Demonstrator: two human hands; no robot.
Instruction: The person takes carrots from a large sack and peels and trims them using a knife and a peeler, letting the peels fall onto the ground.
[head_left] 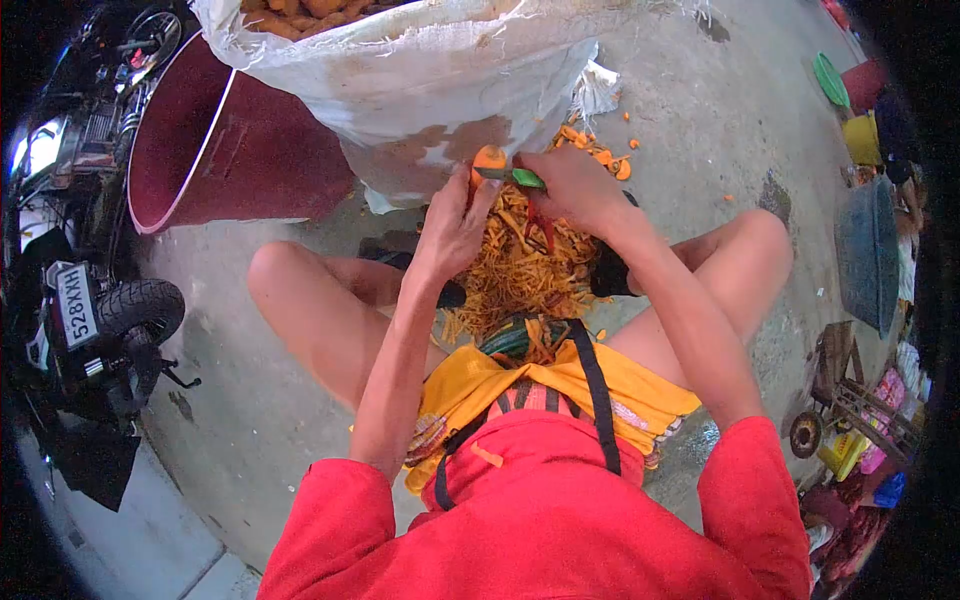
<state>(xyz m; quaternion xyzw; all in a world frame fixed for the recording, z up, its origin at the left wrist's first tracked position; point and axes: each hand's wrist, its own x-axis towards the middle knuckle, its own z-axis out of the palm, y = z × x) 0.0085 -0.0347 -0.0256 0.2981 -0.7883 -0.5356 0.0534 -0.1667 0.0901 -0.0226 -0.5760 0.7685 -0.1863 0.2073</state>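
Note:
My left hand (455,226) is closed around a carrot (489,157), whose bright orange cut end points up and away from me. In my right hand (572,188) is a knife with a green handle (528,179); its blade lies against the carrot. Something red (540,232) shows just below my right hand, and I cannot make out what it is. Beneath both hands, between my legs, spreads a heap of orange peelings (500,270). Orange cut pieces (603,156) lie on the floor beyond my right hand.
A large white sack (430,85) of brownish-orange roots stands right ahead. To its left, a dark red tub (265,150) lies tipped. A motorcycle with a black tyre (140,310) stands at left. On the right are a blue-grey basin (868,255) and a green lid (831,81).

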